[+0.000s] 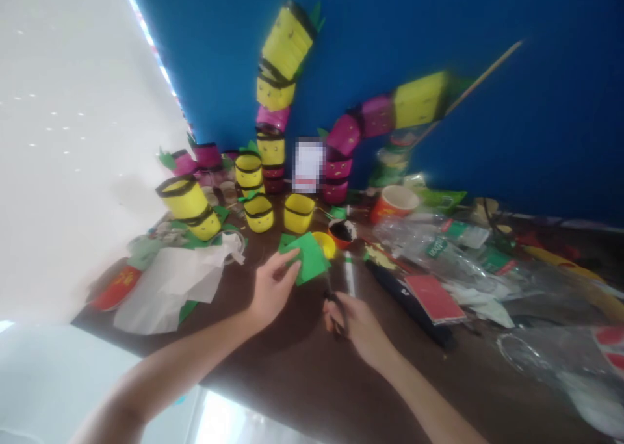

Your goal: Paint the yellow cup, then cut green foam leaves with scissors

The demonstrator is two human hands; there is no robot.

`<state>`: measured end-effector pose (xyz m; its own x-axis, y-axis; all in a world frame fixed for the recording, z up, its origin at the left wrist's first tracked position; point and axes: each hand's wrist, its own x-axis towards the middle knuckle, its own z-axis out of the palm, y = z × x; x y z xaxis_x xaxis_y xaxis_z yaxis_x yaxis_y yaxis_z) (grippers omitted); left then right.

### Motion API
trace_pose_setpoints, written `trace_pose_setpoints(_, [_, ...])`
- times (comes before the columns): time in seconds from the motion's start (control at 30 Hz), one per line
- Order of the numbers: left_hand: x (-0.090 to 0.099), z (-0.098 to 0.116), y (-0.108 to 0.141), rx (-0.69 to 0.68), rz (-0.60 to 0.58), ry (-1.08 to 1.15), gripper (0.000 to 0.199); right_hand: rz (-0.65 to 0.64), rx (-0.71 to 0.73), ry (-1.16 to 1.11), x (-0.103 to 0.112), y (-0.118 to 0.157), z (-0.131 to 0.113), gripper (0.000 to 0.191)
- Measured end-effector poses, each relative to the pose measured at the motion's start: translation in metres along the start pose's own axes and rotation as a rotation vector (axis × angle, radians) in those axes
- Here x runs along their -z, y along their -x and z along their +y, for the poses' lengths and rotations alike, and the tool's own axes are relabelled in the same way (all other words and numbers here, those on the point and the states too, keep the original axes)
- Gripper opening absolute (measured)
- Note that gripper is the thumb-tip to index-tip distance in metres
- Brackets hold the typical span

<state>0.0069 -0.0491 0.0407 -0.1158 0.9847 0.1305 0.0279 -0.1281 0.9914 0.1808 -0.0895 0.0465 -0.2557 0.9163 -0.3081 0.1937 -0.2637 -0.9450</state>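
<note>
Pinched between the fingers and thumb of my left hand (277,283) is a piece of green paper (312,260), held above the dark table. My right hand (355,320) grips a pair of black-handled scissors (336,309), and their blades reach up to the paper's lower right edge. Whether the blades are apart is too blurred to tell. Just behind the paper sits a small yellow lid or dish (324,244), partly covered by it. A red cup with dark contents (342,233) stands a little farther right.
Yellow cups (299,213) and stacked yellow and purple cups (270,148) line the blue wall. White paper (166,288) lies at left. Clear plastic bottles (448,249), a red notebook (433,298) and a dark pouch (407,301) crowd the right. A red-and-white cup (396,203) stands behind.
</note>
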Motion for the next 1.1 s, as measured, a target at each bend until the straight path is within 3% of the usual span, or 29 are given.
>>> trace_pose_setpoints(1.1, [0.0008, 0.0034, -0.0020, -0.027, 0.045, -0.049, 0.026, 0.029, 0.011, 0.037, 0.0000, 0.0024, -0.0056, 0.049])
